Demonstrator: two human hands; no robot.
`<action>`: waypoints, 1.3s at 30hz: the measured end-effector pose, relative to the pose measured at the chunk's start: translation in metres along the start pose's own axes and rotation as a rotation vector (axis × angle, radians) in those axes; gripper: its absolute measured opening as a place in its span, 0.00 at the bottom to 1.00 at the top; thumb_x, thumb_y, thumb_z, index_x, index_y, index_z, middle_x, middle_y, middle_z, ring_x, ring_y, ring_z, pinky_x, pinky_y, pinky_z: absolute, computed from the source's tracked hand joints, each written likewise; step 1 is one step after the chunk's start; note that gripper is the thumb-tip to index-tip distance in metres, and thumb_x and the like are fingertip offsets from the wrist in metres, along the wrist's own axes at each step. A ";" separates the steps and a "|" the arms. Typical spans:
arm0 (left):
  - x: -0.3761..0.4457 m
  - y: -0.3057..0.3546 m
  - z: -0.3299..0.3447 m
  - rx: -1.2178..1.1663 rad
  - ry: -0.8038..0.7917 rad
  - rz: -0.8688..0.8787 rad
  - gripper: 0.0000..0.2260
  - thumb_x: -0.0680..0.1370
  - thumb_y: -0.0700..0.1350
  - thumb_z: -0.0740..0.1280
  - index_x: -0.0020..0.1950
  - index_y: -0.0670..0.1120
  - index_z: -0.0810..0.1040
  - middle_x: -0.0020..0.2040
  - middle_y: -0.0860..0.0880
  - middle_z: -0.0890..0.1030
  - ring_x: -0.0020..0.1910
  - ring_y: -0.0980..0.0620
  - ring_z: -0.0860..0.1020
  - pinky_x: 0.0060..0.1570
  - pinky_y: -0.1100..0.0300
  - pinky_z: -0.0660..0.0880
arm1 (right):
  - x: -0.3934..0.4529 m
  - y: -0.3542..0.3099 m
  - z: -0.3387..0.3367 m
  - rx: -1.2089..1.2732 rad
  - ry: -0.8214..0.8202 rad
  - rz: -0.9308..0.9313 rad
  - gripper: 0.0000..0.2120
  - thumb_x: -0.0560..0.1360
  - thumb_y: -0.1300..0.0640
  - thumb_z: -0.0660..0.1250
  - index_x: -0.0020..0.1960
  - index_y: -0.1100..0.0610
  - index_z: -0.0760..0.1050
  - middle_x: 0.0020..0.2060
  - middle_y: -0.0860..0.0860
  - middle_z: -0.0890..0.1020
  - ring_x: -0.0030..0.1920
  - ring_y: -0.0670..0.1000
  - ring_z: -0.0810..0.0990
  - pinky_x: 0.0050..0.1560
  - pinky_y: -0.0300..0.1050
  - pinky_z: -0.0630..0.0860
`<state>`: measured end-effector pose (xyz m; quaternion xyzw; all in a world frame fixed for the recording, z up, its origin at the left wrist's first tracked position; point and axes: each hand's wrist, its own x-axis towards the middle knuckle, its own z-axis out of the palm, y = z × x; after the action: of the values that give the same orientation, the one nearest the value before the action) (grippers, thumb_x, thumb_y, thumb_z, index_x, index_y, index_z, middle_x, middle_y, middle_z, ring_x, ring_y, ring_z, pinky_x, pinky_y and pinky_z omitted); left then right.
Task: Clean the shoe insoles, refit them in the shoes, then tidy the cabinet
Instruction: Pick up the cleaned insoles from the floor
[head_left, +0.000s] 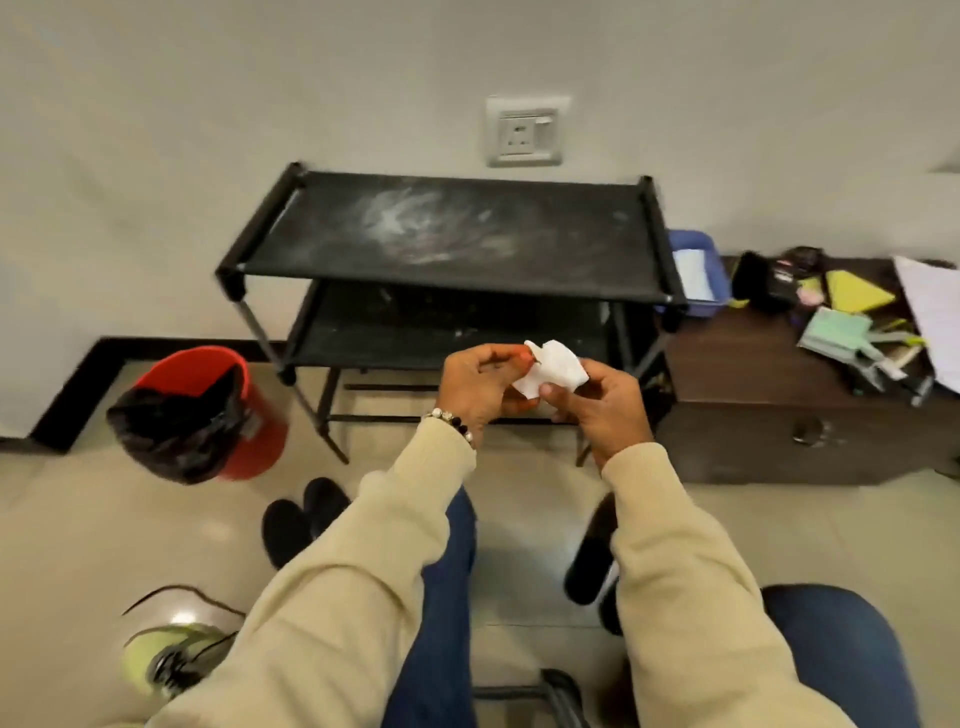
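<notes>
both hands meet at the centre of the frame: the left hand (475, 382) and right hand (597, 405) each pinch a crumpled white wipe (551, 370) between them, fingers curled round its edges. the dusty black rack (447, 234) stands just behind, its 2 shelves bare; black shoes (304, 514) lie on the floor at lower left, a green shoe (171, 660) lower still. the step looks like readying the wipe: better to open it flat and fold a clean face outward before wiping. the red bin (208, 410) at left is near for waste
</notes>
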<state>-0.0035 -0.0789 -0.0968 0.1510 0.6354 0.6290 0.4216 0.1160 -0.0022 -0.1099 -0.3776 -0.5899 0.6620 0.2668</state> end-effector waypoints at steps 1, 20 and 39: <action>0.001 -0.002 0.020 -0.001 -0.030 -0.016 0.07 0.77 0.39 0.68 0.53 0.40 0.81 0.49 0.42 0.83 0.45 0.44 0.83 0.42 0.50 0.82 | 0.003 0.004 -0.021 0.006 0.095 0.018 0.12 0.70 0.68 0.71 0.52 0.59 0.79 0.43 0.54 0.83 0.40 0.50 0.80 0.38 0.44 0.77; 0.060 -0.115 0.139 0.457 -0.182 -0.251 0.05 0.79 0.43 0.66 0.51 0.47 0.81 0.44 0.49 0.84 0.40 0.51 0.82 0.36 0.60 0.78 | 0.110 0.060 -0.237 -0.163 0.603 0.312 0.30 0.64 0.58 0.79 0.63 0.62 0.73 0.52 0.52 0.78 0.42 0.53 0.81 0.47 0.46 0.81; 0.094 -0.347 0.146 1.079 -0.301 -0.522 0.07 0.76 0.41 0.65 0.41 0.46 0.82 0.53 0.43 0.83 0.55 0.41 0.79 0.57 0.55 0.75 | -0.031 0.342 -0.216 -0.241 0.585 0.952 0.12 0.69 0.40 0.69 0.43 0.47 0.73 0.40 0.47 0.79 0.45 0.54 0.79 0.55 0.52 0.75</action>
<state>0.1633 0.0307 -0.4297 0.2697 0.8135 0.0667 0.5109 0.3413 0.0429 -0.4440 -0.7971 -0.3276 0.5052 0.0464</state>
